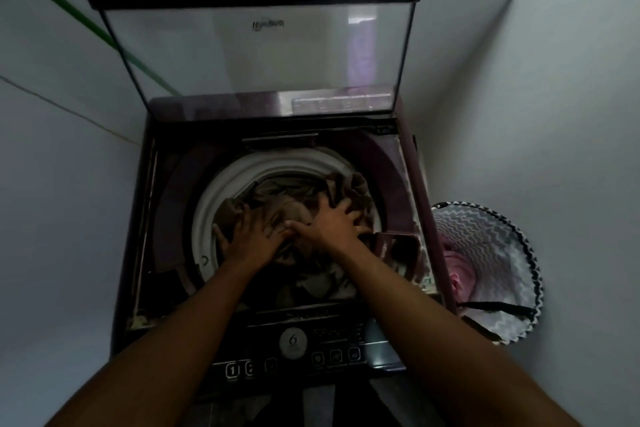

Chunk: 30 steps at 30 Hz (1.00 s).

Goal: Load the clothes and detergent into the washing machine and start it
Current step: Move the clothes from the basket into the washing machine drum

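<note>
Both hands down inside drum (221,204) of top-loading washing machine (138,218), lid (256,45) raised: left hand (254,236) and right hand (334,224), fingers spread, pressing on brown clothes (294,191). Zigzag-patterned laundry basket (502,253) just right of machine, pink cloth (460,274) inside.

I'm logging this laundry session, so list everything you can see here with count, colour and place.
washing machine: one, dark maroon, centre, top-loading
lid: one, clear with dark frame, raised open at the back
clothes: a pile, brown and tan, inside the drum
control panel: one, black with a silver dial, front edge of the machine
laundry basket: one, grey-white zigzag, on the floor right of the machine, pink cloth inside
left hand: one, pressing on the clothes
right hand: one, fingers spread, pressing on the clothes
</note>
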{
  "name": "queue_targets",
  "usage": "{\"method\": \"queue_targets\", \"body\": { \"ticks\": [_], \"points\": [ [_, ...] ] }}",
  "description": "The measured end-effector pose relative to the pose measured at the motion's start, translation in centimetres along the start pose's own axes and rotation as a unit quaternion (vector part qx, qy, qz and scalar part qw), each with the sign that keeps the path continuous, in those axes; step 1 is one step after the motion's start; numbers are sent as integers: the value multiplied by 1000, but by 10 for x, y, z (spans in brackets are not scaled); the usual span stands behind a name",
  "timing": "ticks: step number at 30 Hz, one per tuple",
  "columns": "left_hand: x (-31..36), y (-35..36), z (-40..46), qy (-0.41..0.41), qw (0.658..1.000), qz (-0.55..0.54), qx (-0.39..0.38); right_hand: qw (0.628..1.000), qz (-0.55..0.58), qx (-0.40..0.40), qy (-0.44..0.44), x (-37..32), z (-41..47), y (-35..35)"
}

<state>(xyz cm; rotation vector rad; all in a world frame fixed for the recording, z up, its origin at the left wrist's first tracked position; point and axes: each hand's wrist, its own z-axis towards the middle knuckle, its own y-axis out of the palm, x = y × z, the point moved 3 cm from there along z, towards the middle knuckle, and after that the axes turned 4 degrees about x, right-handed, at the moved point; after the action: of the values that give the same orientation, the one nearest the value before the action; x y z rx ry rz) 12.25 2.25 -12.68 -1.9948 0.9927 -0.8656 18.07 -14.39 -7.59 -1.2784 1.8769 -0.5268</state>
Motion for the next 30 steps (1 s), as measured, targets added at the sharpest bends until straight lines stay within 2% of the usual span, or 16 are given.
{"method": "queue_targets", "body": {
  "ticks": [3, 7, 11, 13, 16, 19, 20, 21, 23, 25, 27, 30],
  "points": [
    [-12, 4, 14, 7, 1000, -29, -3, 987, 128, -67, -72, -16, 12, 30],
    [-34, 26, 45, -52, 989, -136, -16, 976, 163, -115, -84, -24, 46, 48],
    [-39, 49, 74, -100, 980, -170, -42, 981, 98, -145, -81, -25, 77, 72],
    [-38, 59, 86, -113, 979, -159, -63, 986, 68, -129, -86, -21, 91, 85],
    [-41, 75, 101, -110, 984, -122, -67, 991, -24, -121, -56, -17, 106, 103],
    [-44, 79, 107, -98, 981, -159, -48, 982, -146, -122, -15, -33, 102, 98],
    [-46, 79, 110, -102, 979, -173, -49, 975, -184, -122, -15, -41, 94, 95],
    [-45, 80, 113, -101, 977, -181, -59, 966, -217, -127, -52, -49, 84, 90],
    [-43, 82, 124, -93, 972, -193, -93, 929, -288, -195, -127, -53, 70, 91],
    [-43, 81, 131, -98, 967, -201, -126, 891, -350, -269, -104, -43, 65, 94],
    [-36, 74, 128, -117, 961, -224, -111, 875, -374, -305, -49, -24, 75, 113],
    [-25, 58, 118, -87, 966, -243, -25, 932, -287, -216, -34, -18, 81, 120]
  ]
}}
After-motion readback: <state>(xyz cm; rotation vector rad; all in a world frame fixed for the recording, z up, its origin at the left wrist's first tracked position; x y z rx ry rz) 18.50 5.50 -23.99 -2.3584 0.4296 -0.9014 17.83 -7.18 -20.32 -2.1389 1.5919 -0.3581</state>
